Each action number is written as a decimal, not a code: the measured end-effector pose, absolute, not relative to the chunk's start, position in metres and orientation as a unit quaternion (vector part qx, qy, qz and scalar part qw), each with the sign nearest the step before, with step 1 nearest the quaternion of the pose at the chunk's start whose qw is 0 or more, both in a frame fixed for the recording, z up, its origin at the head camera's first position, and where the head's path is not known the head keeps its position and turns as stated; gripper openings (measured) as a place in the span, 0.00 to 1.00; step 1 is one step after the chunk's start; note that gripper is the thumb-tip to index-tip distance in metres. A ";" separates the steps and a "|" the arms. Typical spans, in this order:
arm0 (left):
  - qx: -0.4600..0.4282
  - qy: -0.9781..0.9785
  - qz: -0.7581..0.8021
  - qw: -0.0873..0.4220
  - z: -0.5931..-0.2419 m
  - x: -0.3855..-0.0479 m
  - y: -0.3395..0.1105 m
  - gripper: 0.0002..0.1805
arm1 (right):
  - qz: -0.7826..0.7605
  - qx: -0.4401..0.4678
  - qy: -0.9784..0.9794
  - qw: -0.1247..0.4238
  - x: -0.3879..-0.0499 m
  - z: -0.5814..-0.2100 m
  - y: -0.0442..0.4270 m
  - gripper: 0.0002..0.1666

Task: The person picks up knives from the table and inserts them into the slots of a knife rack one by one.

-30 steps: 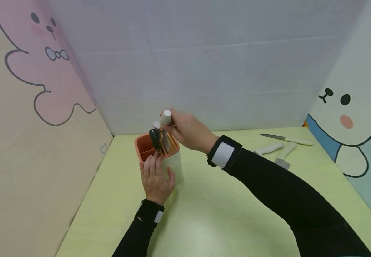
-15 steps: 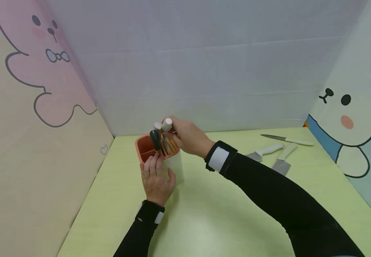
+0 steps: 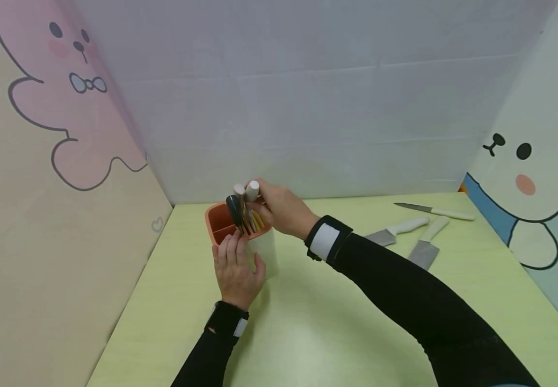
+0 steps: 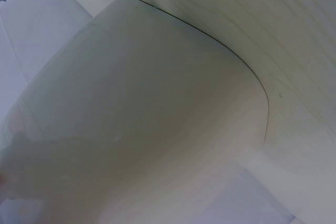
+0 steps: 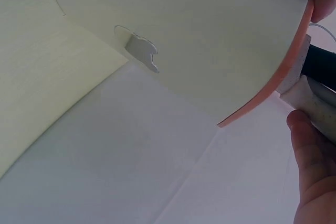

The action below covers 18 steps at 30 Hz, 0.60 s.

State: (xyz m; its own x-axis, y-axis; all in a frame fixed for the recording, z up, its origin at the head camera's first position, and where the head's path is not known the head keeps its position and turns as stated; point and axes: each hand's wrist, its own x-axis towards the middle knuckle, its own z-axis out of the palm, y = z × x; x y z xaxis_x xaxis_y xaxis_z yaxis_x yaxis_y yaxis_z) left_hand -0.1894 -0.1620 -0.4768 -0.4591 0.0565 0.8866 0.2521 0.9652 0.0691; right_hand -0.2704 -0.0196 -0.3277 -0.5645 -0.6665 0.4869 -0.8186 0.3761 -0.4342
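A white utensil holder (image 3: 265,257) with an orange rim and divided inside stands at the table's left. My left hand (image 3: 237,273) rests on its near side, fingers straight up to the rim. My right hand (image 3: 285,208) grips the white handle of a knife (image 3: 252,189) over the right compartment; its blade is mostly hidden there. Beside it stand a dark-headed utensil (image 3: 233,208), another pale handle (image 3: 239,190) and several thin wooden-looking sticks. The holder's wall (image 4: 142,87) fills the left wrist view. In the right wrist view the thumb (image 5: 307,153) lies against the handle.
On the right of the pale green table (image 3: 327,317) lie a small pointed knife (image 3: 435,211) and two broad-bladed knives, one (image 3: 381,237) left of the other (image 3: 424,254), all white-handled. A pale wall (image 3: 308,118) rises behind, with cartoon-printed side walls.
My right hand has moved down with the knife, lowering it deeper into the holder. More of the broad-bladed knives shows past the right sleeve. The left hand stays put.
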 end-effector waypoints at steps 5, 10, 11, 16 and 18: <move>-0.091 -0.847 -0.095 0.514 -0.477 -0.190 -0.161 0.31 | 0.320 0.437 -0.835 0.096 -0.270 -0.333 -0.021 0.18; -0.096 -0.843 -0.094 0.521 -0.477 -0.190 -0.161 0.30 | 0.319 0.436 -0.837 0.088 -0.270 -0.340 -0.022 0.17; -0.097 -0.842 -0.093 0.522 -0.478 -0.191 -0.161 0.30 | 0.320 0.437 -0.836 0.089 -0.270 -0.341 -0.022 0.17; -0.097 -0.839 -0.091 0.528 -0.477 -0.192 -0.162 0.31 | 0.325 0.451 -0.825 0.097 -0.269 -0.345 -0.022 0.17; -0.097 -0.838 -0.090 0.530 -0.477 -0.192 -0.162 0.31 | 0.326 0.457 -0.821 0.102 -0.269 -0.346 -0.022 0.16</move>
